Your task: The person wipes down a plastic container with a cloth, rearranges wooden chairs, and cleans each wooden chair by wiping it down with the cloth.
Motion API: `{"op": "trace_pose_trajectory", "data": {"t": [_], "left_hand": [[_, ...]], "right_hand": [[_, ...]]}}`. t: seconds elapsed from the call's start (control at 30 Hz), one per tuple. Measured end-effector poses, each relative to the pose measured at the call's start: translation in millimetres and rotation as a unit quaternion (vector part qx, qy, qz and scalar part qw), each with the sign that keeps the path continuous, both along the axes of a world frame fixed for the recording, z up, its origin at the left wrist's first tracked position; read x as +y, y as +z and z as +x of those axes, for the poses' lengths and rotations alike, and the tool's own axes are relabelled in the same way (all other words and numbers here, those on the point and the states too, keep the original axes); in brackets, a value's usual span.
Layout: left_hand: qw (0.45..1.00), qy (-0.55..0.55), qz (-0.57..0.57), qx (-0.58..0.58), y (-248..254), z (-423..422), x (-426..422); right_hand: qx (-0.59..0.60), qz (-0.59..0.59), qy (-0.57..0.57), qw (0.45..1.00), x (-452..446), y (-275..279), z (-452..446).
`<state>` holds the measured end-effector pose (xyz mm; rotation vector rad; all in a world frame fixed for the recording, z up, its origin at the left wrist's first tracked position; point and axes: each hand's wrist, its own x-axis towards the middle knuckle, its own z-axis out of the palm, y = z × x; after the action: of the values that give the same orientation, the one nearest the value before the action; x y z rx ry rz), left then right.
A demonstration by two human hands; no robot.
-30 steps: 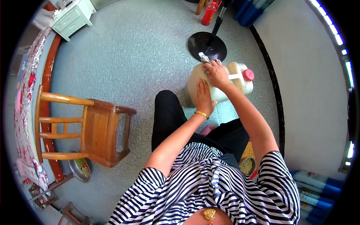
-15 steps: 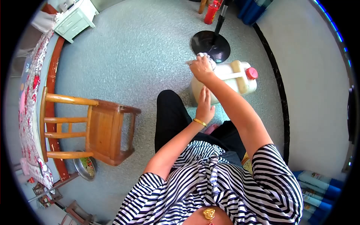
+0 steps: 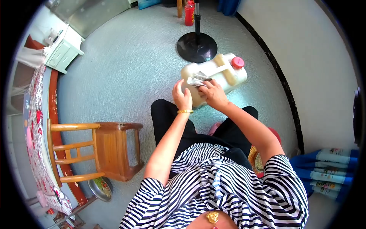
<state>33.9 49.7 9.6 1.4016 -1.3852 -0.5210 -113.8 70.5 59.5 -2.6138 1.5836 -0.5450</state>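
A large whitish plastic jug (image 3: 235,78) with a red cap (image 3: 237,63) lies on its side in front of my knees. My right hand (image 3: 214,94) is closed on a crumpled pale cloth (image 3: 198,79), pressed against the jug's upper surface. At the jug's bottom end is my left hand (image 3: 182,96), its fingers apart and slightly curved, a gold bracelet (image 3: 185,111) on the wrist. It holds nothing.
Beyond the jug stands a round black base (image 3: 196,47) with a pole, a red bottle (image 3: 189,14) behind it. A wooden chair (image 3: 110,150) is at left, near a metal bowl (image 3: 101,188). A wall (image 3: 305,61) rises at right.
My right hand has drawn the cloth back from the jug's far side toward its middle. My left hand has shifted from the near side to the bottom end. The view has turned.
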Motion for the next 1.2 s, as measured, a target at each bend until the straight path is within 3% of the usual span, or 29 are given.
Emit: {"op": "trace_pose_trajectory", "data": {"t": [0.07, 0.1, 0.13, 0.2, 0.33, 0.47, 0.5, 0.57, 0.73, 0.83, 0.9, 1.0, 1.07, 1.2], "left_hand": [[0.997, -0.028, 0.007, -0.065, -8.7, -6.9, -15.8], [0.989, -0.078, 0.083, -0.092, -13.6, -6.7, -20.7], [0.989, -0.082, 0.082, -0.093, -10.1, -9.4, -22.9], [0.935, -0.154, 0.235, -0.215, -1.3, -16.7, -27.4], [0.944, -0.188, 0.229, -0.149, -20.7, -27.8, -27.7], [0.940, -0.175, 0.213, -0.202, -17.2, -31.2, -27.8], [0.928, -0.179, 0.256, -0.203, -12.0, -31.3, -27.8], [0.914, -0.187, 0.297, -0.205, -9.1, -33.1, -29.0], [0.910, -0.180, 0.312, -0.208, -8.1, -31.8, -29.8], [0.886, -0.234, 0.349, -0.194, -2.1, -26.7, -33.8], [0.907, -0.189, 0.307, -0.216, -16.1, -29.5, -33.1], [0.896, -0.199, 0.340, -0.202, 1.3, -30.5, -30.7], [0.900, -0.200, 0.329, -0.203, -4.1, -29.1, -30.3], [0.900, -0.196, 0.323, -0.218, -6.3, -27.2, -32.1]], "right_hand": [[-0.069, -0.001, -0.059, 0.996, 6.3, -10.3, -15.2], [-0.054, 0.044, -0.100, 0.993, 9.4, -14.3, -24.9], [-0.056, 0.043, -0.104, 0.992, 11.0, -18.9, -33.1], [-0.030, 0.084, -0.214, 0.973, 8.7, -28.1, -48.8], [0.032, 0.048, -0.158, 0.986, -6.3, -29.6, -48.5], [0.075, 0.099, -0.174, 0.977, -18.6, -25.3, -38.9], [0.073, 0.100, -0.178, 0.976, -17.7, -21.4, -40.2], [0.099, 0.115, -0.068, 0.986, -16.6, -16.2, -45.7], [0.032, 0.110, -0.062, 0.991, -10.0, -27.8, -51.1], [0.006, 0.194, -0.040, 0.980, 4.5, -14.9, -58.5], [-0.034, 0.153, -0.082, 0.984, 12.4, -11.4, -67.1], [-0.060, 0.097, -0.148, 0.982, -4.4, -2.9, -85.9], [-0.080, -0.062, -0.211, 0.972, -24.8, 0.5, -93.1], [-0.002, 0.002, -0.267, 0.964, -42.3, -17.8, -93.6]]}}
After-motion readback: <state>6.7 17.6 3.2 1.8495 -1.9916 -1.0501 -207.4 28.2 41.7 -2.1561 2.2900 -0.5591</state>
